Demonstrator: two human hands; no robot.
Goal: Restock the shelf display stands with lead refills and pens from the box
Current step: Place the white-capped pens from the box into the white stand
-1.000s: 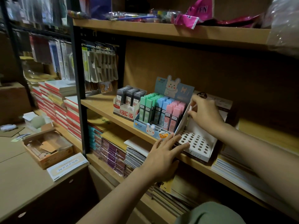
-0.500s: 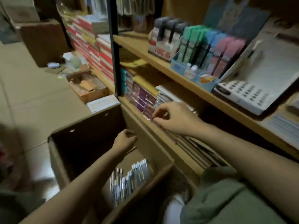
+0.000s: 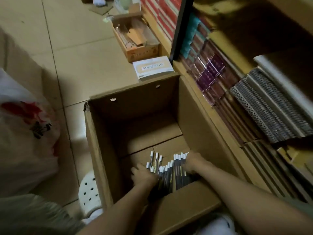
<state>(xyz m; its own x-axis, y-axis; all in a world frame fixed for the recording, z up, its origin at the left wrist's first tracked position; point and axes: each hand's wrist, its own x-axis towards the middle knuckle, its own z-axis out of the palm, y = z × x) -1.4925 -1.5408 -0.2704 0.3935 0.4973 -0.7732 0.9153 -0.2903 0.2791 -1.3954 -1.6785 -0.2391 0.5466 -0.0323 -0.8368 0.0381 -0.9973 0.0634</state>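
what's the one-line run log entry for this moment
stage: gathering pens | place: inside cardboard box | left hand: on pens | right hand: on pens | grip: unclear

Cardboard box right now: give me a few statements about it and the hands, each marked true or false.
1. Both hands are inside the cardboard box. True.
2. The left hand and right hand sit on either side of the pens. True.
3. The pens have red caps. False: the caps are white.
4. The box is filled to the brim. False: the pens lie at the bottom, near the closer wall.
5. A small white box lies on the floor beyond the cardboard box. True.
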